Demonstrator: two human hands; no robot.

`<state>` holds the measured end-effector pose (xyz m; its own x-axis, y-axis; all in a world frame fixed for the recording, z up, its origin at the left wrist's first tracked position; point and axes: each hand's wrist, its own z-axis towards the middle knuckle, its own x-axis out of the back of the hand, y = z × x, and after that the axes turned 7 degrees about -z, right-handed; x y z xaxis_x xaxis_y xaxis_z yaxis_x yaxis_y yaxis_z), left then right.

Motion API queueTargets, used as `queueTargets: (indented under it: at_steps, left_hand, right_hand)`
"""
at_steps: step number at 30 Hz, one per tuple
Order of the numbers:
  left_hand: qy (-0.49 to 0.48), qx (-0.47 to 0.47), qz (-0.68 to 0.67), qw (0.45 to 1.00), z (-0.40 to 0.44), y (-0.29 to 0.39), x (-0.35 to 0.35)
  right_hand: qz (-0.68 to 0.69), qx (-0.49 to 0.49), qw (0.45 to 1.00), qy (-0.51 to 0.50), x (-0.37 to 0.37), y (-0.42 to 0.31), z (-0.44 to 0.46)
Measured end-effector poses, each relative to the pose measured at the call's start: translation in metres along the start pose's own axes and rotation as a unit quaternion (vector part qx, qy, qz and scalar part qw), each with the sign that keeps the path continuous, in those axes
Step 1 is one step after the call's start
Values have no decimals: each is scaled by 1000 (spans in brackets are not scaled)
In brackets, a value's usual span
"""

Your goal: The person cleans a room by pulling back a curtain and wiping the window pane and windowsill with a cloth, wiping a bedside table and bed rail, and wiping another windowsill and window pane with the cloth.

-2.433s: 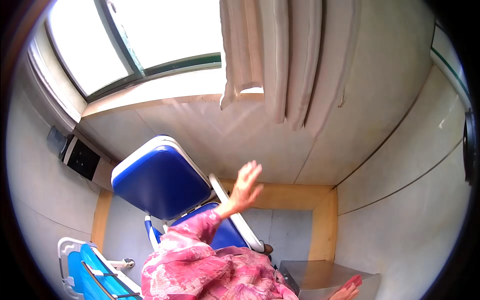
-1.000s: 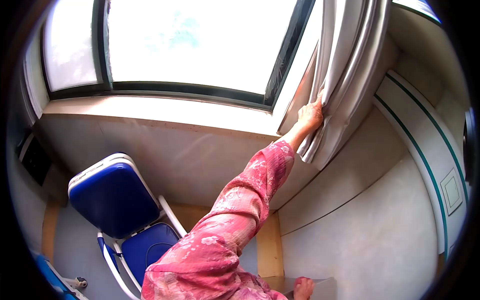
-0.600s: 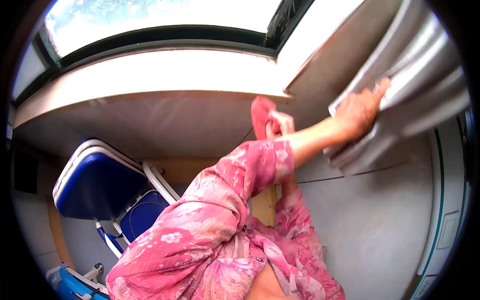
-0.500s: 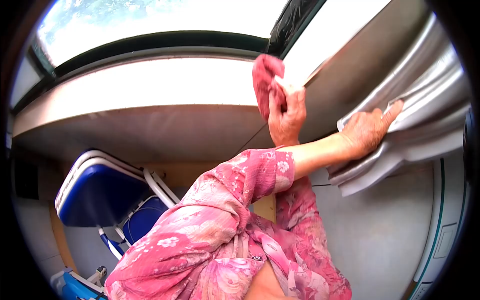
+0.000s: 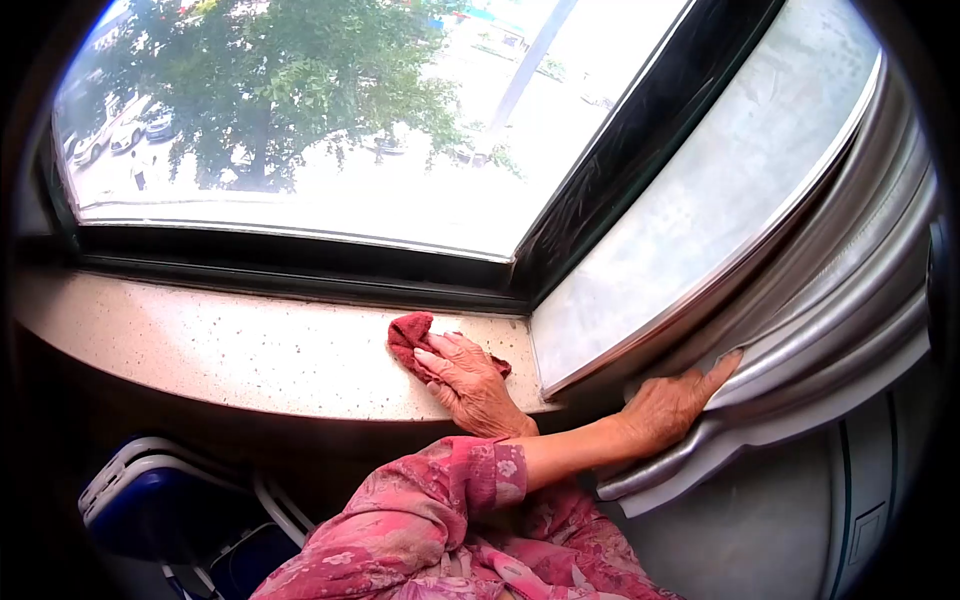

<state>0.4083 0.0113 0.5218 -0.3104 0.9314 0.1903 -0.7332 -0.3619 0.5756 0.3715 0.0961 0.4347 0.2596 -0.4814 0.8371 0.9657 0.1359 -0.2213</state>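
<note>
My arms are crossed. My right hand rests on the pale speckled windowsill, its fingers over a crumpled dark red cloth pressed against the stone. Passing above the right forearm, my left arm reaches to the right. There my left hand grips the edge of a silvery grey curtain, one finger stretched along the fabric and the others partly hidden by its folds.
A dark window frame runs behind the sill, with a tree outside the glass. A pale side panel meets the sill at the right corner. Folded blue-and-white chairs stand below on the left.
My right hand has brought the cloth from the air down onto the sill. My left hand still holds the curtain. The view has tilted up, showing more of the window.
</note>
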Motion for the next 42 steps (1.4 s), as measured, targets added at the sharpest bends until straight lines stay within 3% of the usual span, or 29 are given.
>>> queueTargets:
  at_steps: [2, 8, 12, 14, 17, 19, 22, 23, 26, 28, 30, 32, 34, 36, 37, 42]
  left_hand:
    - [0, -6, -31, 999, -7, 3, 7]
    - [50, -61, -103, 991, -35, 27, 25]
    - [39, -98, -137, 985, -53, 37, 17]
    - [39, -124, -167, 977, -61, 38, 7]
    - [-7, -129, -209, 969, -68, 47, 40]
    - [-130, -101, -188, 968, -75, 48, 54]
    - [-194, -103, -199, 955, -95, 44, 93]
    - [-172, -129, -201, 956, -105, 36, 104]
    - [-148, -76, -113, 980, -132, 18, 156]
    - [-97, 21, -114, 989, -153, 13, 168]
    - [-90, 4, -64, 994, -163, 17, 173]
    - [-57, -73, 58, 994, -170, 16, 184]
    - [-17, -10, 193, 981, -171, 16, 194]
    - [-14, 83, 242, 967, -171, 5, 196]
    - [-61, 52, 280, 957, -169, 7, 199]
    - [-93, 19, 361, 928, -172, 6, 194]
  right_hand:
    - [-73, 0, 997, 22, -3, 0, -5]
    - [-91, -15, 996, -2, 8, -11, -1]
    - [-102, 12, 991, 83, 7, -8, -9]
    - [-63, -25, 984, 164, 5, -6, -13]
    - [-57, -55, 980, 183, 2, -6, -15]
    - [-63, -62, 975, 203, 3, -7, -16]
    - [-34, -125, 960, 247, 0, -9, -24]
    - [-28, -149, 949, 276, -2, -10, -24]
    - [-38, -111, 914, 388, -25, 12, -33]
    - [-110, -118, 913, 375, -25, 14, -35]
    - [-152, -106, 921, 343, -26, 13, -41]
    - [-160, -143, 894, 394, -35, 14, -37]
    - [-154, -144, 886, 414, -37, 10, -35]
    - [-150, -146, 877, 432, -38, 10, -29]
    - [-145, -150, 876, 435, -38, 6, -30]
    - [-142, -150, 865, 457, -41, 6, -23]
